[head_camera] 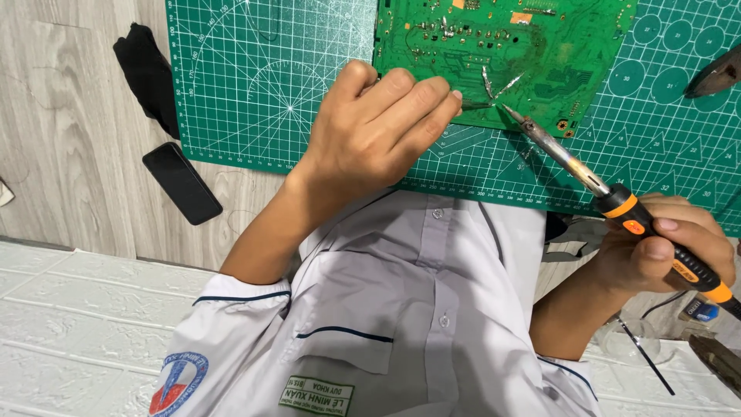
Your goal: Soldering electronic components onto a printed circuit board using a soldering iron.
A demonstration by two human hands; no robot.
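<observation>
- Pale wood tabletop (69, 147) carries a green cutting mat (255, 85), and a green circuit board (540, 46) lies on the mat's far part.
- Left hand (370, 127) is curled nearly closed, fingertips pinching thin tweezers (475, 104) whose tips rest at the board's near edge.
- Right hand (664, 251) is wrapped fully round a soldering iron (617, 201) with a black and orange grip; its tip (509, 112) touches the board just beside the tweezers.
- Doing this well, I judge, means bracing both wrists on the mat and keeping the hot tip on the joint only, apart from the left fingertips.
- A black phone (181, 183) and dark cloth (147, 73) lie well apart on the left; pliers (714, 73) lie at the right edge.
- Open mat left of the board gives free room; the near edge is crowded by the person's shirt (417, 309).
</observation>
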